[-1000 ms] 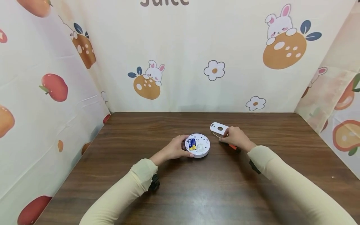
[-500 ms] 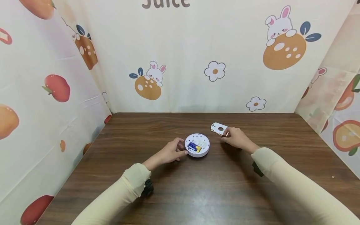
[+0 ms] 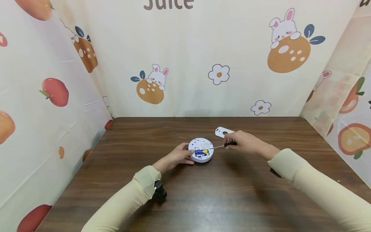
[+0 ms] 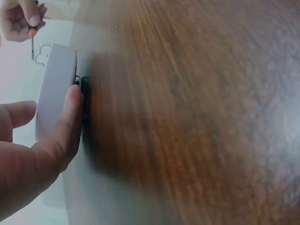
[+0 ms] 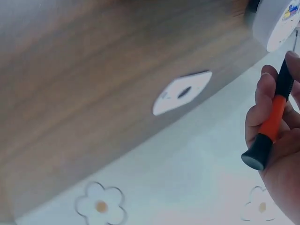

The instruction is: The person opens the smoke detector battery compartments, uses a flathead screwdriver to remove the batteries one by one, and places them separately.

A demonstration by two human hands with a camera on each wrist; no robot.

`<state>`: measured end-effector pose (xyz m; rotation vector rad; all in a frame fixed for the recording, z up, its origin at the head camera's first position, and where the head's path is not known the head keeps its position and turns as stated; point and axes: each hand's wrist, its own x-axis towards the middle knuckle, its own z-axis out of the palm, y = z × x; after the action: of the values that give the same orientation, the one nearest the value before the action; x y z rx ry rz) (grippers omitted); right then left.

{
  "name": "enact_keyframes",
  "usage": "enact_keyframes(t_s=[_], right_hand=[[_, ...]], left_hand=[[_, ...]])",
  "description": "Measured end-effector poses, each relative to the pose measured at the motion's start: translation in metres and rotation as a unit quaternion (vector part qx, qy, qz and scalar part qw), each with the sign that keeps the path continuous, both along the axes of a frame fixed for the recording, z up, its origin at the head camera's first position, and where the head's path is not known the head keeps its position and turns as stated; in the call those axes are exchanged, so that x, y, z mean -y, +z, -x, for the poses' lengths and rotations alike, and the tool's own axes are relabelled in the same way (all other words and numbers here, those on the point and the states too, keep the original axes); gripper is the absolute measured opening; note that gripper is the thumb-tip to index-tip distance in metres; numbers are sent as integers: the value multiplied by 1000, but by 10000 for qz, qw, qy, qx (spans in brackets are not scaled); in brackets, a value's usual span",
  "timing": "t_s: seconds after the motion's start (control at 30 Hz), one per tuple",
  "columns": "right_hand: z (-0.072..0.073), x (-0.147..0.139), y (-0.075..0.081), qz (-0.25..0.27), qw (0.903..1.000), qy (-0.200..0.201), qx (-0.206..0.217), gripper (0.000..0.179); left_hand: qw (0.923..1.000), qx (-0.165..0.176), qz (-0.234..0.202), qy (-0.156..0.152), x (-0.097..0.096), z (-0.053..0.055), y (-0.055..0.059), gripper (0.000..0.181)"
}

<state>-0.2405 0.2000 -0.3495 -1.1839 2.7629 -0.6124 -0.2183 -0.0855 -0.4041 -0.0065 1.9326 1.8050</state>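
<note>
Holds the round white device (image 3: 200,143) by its left side in the left grip (image 3: 176,154), on or just above the tabletop (image 3: 188,193). Pinches the orange-and-black screwdriver (image 5: 273,117) in the right grip (image 3: 246,142), near the holed white plate (image 3: 220,131), pointing across the device's face beside the blue-and-yellow battery (image 3: 201,153).

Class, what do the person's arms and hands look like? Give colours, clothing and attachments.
The left sleeve and right sleeve are long, plain and pale cream, widening into a left cuff and right cuff. A black device shows beneath the left cuff, part of a dark one beneath the right. The left hand and right hand wear no gloves.
</note>
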Motion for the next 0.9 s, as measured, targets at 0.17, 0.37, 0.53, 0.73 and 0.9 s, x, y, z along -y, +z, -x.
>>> enact_keyframes(t_s=[0.17, 0.37, 0.53, 0.73, 0.9], right_hand=[[-8, 8, 11, -621, 9968, 156, -486, 14], [-15, 19, 17, -977, 9869, 264, -1255, 15], [-17, 28, 20, -1181, 9706, 458, -2046, 17], [-18, 36, 24, -1510, 9466, 726, -2753, 19], [-19, 43, 24, -1791, 9356, 871, -2915, 20]], left_hand=[[9998, 13, -200, 61, 3, 1, -6, 53], [9998, -79, -163, 106, 3, 0, -8, 53], [9995, -123, -219, 197, 2, 0, -8, 54], [9993, -133, -245, 244, 1, 1, -9, 53], [9993, -163, -218, 237, 1, 1, -11, 53]])
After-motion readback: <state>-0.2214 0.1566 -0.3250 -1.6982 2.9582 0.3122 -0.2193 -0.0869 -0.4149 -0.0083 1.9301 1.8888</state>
